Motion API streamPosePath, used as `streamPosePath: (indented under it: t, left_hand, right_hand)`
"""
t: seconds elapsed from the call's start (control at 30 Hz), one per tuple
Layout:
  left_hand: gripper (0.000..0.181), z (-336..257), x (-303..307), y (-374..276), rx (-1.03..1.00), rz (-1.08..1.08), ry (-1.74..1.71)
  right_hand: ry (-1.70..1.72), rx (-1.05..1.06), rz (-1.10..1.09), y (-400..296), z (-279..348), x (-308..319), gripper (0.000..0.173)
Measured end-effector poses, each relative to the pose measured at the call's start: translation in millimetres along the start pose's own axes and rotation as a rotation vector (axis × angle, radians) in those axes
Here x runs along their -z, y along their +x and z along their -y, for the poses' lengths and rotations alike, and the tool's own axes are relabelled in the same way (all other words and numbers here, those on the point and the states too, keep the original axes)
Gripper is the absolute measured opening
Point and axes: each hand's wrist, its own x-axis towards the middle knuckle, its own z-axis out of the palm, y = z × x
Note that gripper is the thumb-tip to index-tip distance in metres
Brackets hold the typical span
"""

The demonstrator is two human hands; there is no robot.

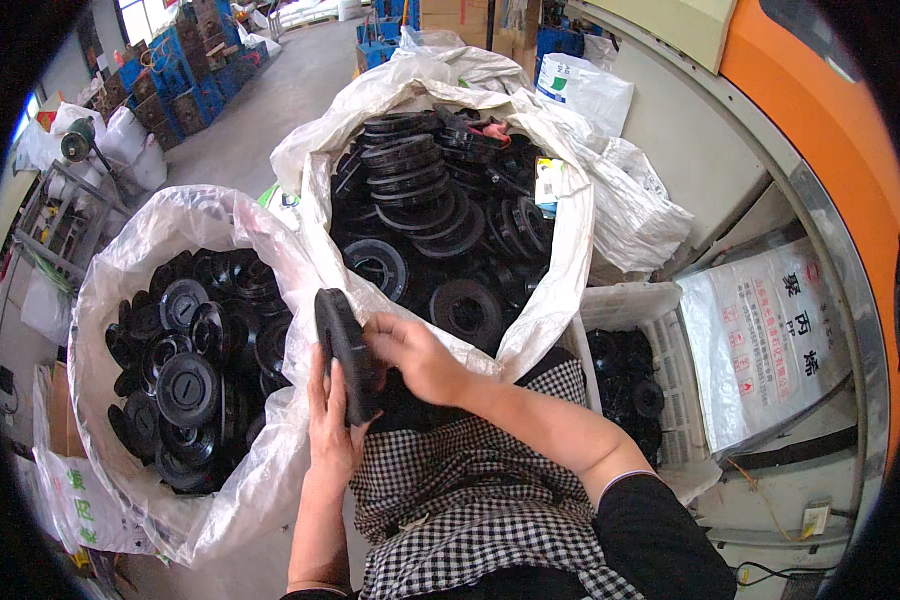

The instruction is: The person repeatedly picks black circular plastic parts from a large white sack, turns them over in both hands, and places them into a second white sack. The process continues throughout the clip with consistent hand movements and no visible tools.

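My left hand (336,420) holds a round black plastic part (343,360) on edge, its fingers along the left face. At the part's right side is my right hand (412,358), fingers curled and slightly blurred; whether it grips anything is hidden. Directly ahead, a large white woven sack (562,277) with its rim rolled down contains black plastic rings and stacked discs (405,165). To the left, a second sack with a clear plastic liner (187,206) is filled with black disc-shaped parts (187,390).
A white plastic crate (675,375) with small black parts (630,390) stands at my right. Beside it a printed white sack (765,345) hangs against a machine with an orange panel (802,97). A metal rack (75,217) and blue shelving (172,82) stand farther left.
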Motion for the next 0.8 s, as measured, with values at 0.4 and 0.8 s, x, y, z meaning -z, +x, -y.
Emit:
streamPosePath:
  t: [0.4, 0.8]
  left_hand:
    - [0.027, 82.3, 20.2, -5.0, 0.746, -0.647, -1.656]
    - [0.031, -18.9, -118.8, 111.9, -0.134, 0.389, 0.058]
  right_hand:
    - [-0.476, -0.332, -0.103, 15.7, 11.3, 87.6, 0.045]
    - [-1.525, -0.463, -0.414, 29.0, -111.1, 198.1, 0.020]
